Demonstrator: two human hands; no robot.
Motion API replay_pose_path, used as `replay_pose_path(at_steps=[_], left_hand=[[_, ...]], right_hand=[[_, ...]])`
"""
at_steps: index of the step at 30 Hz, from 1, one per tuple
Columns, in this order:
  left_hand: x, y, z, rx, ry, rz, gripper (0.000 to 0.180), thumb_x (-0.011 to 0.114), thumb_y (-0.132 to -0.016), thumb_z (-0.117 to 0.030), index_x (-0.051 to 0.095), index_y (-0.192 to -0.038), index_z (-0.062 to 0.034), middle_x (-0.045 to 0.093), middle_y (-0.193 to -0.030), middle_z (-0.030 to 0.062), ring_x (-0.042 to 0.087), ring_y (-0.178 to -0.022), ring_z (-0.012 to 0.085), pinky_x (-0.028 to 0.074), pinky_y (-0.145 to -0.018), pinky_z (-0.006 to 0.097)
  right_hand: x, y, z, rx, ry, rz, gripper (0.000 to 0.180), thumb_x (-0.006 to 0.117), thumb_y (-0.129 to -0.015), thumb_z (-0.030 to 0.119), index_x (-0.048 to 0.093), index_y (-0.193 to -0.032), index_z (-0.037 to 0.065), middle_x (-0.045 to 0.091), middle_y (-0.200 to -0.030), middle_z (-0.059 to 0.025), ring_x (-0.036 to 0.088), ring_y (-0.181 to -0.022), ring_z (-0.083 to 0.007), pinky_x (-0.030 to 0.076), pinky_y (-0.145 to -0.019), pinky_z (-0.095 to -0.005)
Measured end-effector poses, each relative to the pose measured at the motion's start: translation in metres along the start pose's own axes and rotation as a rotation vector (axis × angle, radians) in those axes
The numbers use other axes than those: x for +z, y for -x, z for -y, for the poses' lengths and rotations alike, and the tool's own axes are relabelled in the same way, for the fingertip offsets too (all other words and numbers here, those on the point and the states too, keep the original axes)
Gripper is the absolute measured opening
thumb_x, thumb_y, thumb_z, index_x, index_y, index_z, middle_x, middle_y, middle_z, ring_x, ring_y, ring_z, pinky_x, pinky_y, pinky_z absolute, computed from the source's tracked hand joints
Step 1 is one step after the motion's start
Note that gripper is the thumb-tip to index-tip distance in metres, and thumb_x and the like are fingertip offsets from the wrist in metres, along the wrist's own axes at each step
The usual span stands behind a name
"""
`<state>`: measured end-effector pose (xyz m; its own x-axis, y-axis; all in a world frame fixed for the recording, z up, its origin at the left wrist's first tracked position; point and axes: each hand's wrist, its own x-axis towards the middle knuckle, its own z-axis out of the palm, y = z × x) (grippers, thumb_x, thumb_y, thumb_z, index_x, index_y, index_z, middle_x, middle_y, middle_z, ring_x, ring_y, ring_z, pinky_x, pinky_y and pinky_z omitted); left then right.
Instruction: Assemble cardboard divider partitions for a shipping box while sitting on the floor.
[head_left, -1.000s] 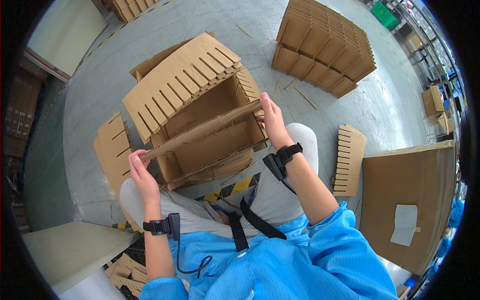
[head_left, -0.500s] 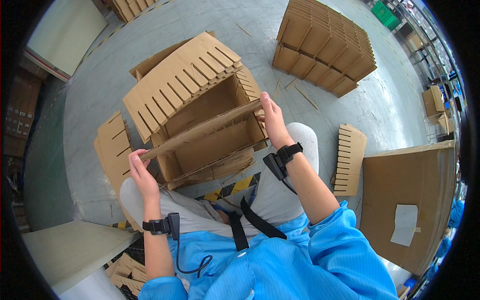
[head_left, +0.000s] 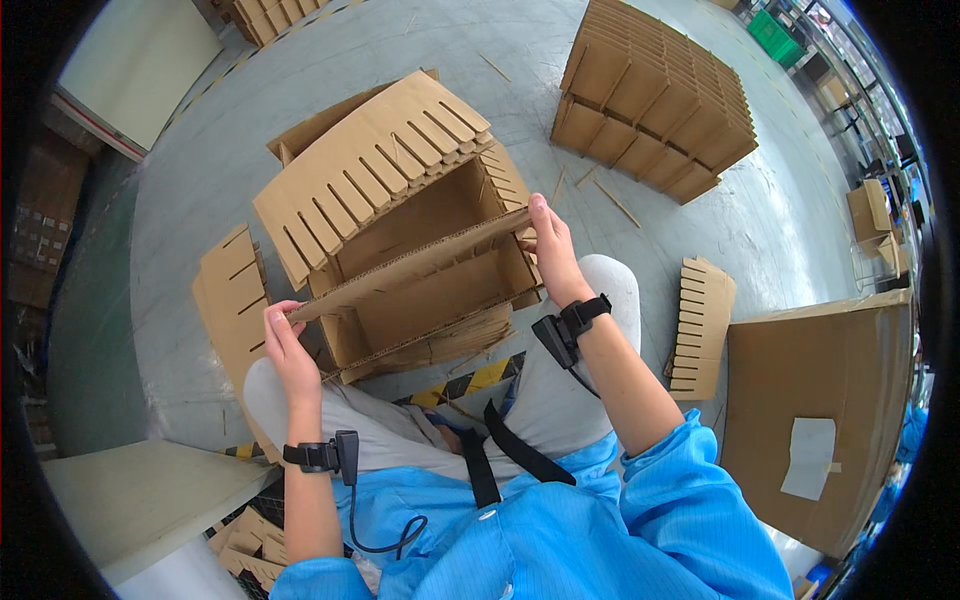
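Note:
A long cardboard divider strip (head_left: 425, 259) spans the space in front of me. My left hand (head_left: 291, 352) is closed on its left end, and my right hand (head_left: 556, 250) pinches its right end with the thumb on top. The strip stands across an open cardboard partition frame (head_left: 430, 306), whose bottoms of the slots I cannot see under the strip. On the frame's far part rests a stack of slotted cardboard sheets (head_left: 352, 166), its slots facing me. More flat cardboard pieces (head_left: 440, 347) lie at the near side, just before my legs.
Assembled cardboard partition grids (head_left: 650, 105) stand stacked at the far right. Slotted sheets lie on the floor at the left (head_left: 228, 290) and right (head_left: 701, 325). A large cardboard box (head_left: 815, 400) is beside me on the right. Thin cardboard scraps (head_left: 617, 203) litter the floor.
The whole view has shifted slightly. Both hands keep hold of the strip's ends, in nearly the same place over the frame.

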<state>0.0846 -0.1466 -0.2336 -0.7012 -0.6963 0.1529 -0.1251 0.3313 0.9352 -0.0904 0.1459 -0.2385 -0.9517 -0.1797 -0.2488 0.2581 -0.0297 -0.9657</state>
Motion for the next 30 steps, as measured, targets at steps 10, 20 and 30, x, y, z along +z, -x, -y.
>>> replay_pose_path(at_steps=[10,20,30], left_hand=[[0.002,0.000,-0.014,0.029,-0.020,-0.009,0.031,0.035,-0.103,-0.025,0.056,-0.097,-0.0030,0.062,-0.094,0.0056,0.056,-0.091,0.0146,0.042,-0.083,0.030],[0.007,-0.014,-0.013,-0.134,0.172,-0.024,0.031,0.039,-0.102,-0.026,0.058,-0.096,-0.0022,0.057,-0.090,0.0046,0.057,-0.092,0.0161,0.046,-0.085,0.031],[0.012,-0.005,-0.010,-0.056,0.058,-0.058,0.030,0.033,-0.103,-0.024,0.054,-0.100,-0.0026,0.059,-0.088,0.0074,0.057,-0.087,0.0165,0.043,-0.084,0.031]], right_hand=[[-0.006,-0.010,-0.015,-0.091,0.083,0.028,0.066,0.038,-0.096,0.059,0.053,-0.128,0.004,0.056,-0.123,-0.0040,0.050,-0.107,-0.0134,0.041,-0.088,-0.0318],[-0.010,-0.015,-0.015,-0.001,0.004,0.036,0.061,0.043,-0.097,0.053,0.054,-0.129,0.003,0.058,-0.115,-0.0031,0.051,-0.098,-0.0110,0.043,-0.081,-0.0285],[-0.003,-0.004,0.004,-0.008,0.069,0.082,0.045,0.035,-0.100,0.045,0.058,-0.108,0.007,0.058,-0.104,-0.0001,0.050,-0.095,-0.0116,0.042,-0.081,-0.0286]])
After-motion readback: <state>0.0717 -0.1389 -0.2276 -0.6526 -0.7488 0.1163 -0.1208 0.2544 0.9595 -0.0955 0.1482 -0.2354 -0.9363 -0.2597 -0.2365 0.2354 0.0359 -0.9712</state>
